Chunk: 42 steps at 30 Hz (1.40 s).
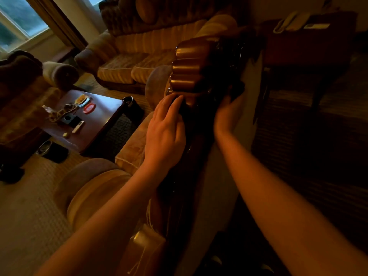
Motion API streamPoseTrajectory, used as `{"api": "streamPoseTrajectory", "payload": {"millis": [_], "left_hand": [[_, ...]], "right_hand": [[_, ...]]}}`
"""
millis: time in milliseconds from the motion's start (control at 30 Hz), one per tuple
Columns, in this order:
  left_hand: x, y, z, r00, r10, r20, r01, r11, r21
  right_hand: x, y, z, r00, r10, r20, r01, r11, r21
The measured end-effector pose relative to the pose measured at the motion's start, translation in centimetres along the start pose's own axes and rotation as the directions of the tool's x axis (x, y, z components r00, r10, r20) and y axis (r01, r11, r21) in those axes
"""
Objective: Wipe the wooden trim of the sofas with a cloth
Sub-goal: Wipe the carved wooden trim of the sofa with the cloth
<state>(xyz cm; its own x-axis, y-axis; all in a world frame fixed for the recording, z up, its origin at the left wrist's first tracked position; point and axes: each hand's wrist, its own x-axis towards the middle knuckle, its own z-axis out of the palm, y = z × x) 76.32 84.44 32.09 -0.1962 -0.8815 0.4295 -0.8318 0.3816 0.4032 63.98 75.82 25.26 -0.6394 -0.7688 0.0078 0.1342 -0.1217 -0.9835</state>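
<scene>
Midway, wiping the carved sofa crest.
Left hand (pixel 166 126) presses flat, fingers together, on the wooden trim (pixel 189 70) at twelve o'clock; right hand (pixel 229 114) clutches a dark cloth (pixel 237 90) behind it. Progress unclear; the other sofa's (pixel 139 46) trim likely remains.

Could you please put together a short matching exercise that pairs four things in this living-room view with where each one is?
Things:
1. left hand
2. right hand
3. coffee table
4. telephone

Places:
A. upper right, on a dark side table
B. lower left of the room, with small items on top
C. fingers resting on the near end of the carved wooden trim
D. on the dark far side of the trim, closed around something dark

Pairs: 1-C, 2-D, 3-B, 4-A
</scene>
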Motion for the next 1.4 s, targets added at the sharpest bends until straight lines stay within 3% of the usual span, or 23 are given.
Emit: {"api": "streamPoseTrajectory", "payload": {"millis": [67, 167, 267, 367, 467, 567, 633, 700, 767, 933, 1133, 1233, 1400], "left_hand": [[0.0, 0.0, 0.1, 1.000, -0.005, -0.004, 0.005, 1.000, -0.007], [-0.1, -0.2, 0.0, 1.000, -0.015, -0.015, 0.014, 0.998, -0.056], [-0.3, -0.4, -0.5, 0.997, -0.050, -0.057, 0.037, 0.976, -0.216], [-0.5, -0.6, -0.6, 0.988, -0.085, -0.128, 0.040, 0.948, -0.317], [-0.7, -0.5, -0.6, 0.984, -0.107, -0.144, 0.058, 0.949, -0.310], [-0.6, -0.4, -0.6, 0.986, -0.100, -0.136, 0.059, 0.958, -0.280], [-0.6, -0.5, -0.5, 0.988, -0.093, -0.125, 0.058, 0.964, -0.261], [-0.6, -0.6, -0.6, 0.991, -0.075, -0.112, 0.046, 0.968, -0.247], [-0.7, -0.6, -0.6, 0.993, -0.058, -0.107, 0.030, 0.969, -0.246], [-0.6, -0.7, -0.4, 0.986, -0.068, -0.155, 0.029, 0.970, -0.242], [-0.4, -1.2, -0.2, 0.984, -0.068, -0.163, 0.026, 0.969, -0.246], [-0.4, -1.2, -0.3, 0.984, -0.070, -0.165, 0.029, 0.970, -0.243], [-0.5, -1.0, -0.5, 0.982, -0.080, -0.170, 0.031, 0.962, -0.271]], "right_hand": [[-5.2, 0.4, -1.3, 0.995, -0.093, 0.026, 0.090, 0.993, 0.074], [-16.7, 0.8, -4.7, 0.955, -0.219, 0.199, 0.209, 0.976, 0.070], [-18.7, 0.0, -5.4, 0.901, -0.311, 0.302, 0.310, 0.949, 0.052], [-11.4, -1.3, -2.7, 0.906, -0.358, 0.226, 0.359, 0.933, 0.040], [-3.7, -2.4, -0.1, 0.982, -0.178, 0.063, 0.174, 0.983, 0.061], [-4.1, -2.3, 0.1, 0.981, -0.195, 0.019, 0.194, 0.981, 0.020], [-9.4, -1.6, -1.4, 0.947, -0.297, 0.125, 0.296, 0.955, 0.027], [-15.6, -1.0, -3.9, 0.865, -0.396, 0.309, 0.410, 0.912, 0.021], [-16.9, -0.5, -4.9, 0.803, -0.464, 0.374, 0.498, 0.867, 0.007], [-5.7, -1.1, -1.1, 0.964, -0.253, 0.085, 0.245, 0.965, 0.094], [8.4, -0.8, 1.2, 0.998, -0.057, 0.016, 0.057, 0.996, -0.064], [5.6, 0.3, 0.8, 0.998, -0.062, 0.033, 0.064, 0.996, -0.058], [-10.3, 1.7, -3.5, 0.961, -0.184, 0.208, 0.176, 0.983, 0.058]]}}
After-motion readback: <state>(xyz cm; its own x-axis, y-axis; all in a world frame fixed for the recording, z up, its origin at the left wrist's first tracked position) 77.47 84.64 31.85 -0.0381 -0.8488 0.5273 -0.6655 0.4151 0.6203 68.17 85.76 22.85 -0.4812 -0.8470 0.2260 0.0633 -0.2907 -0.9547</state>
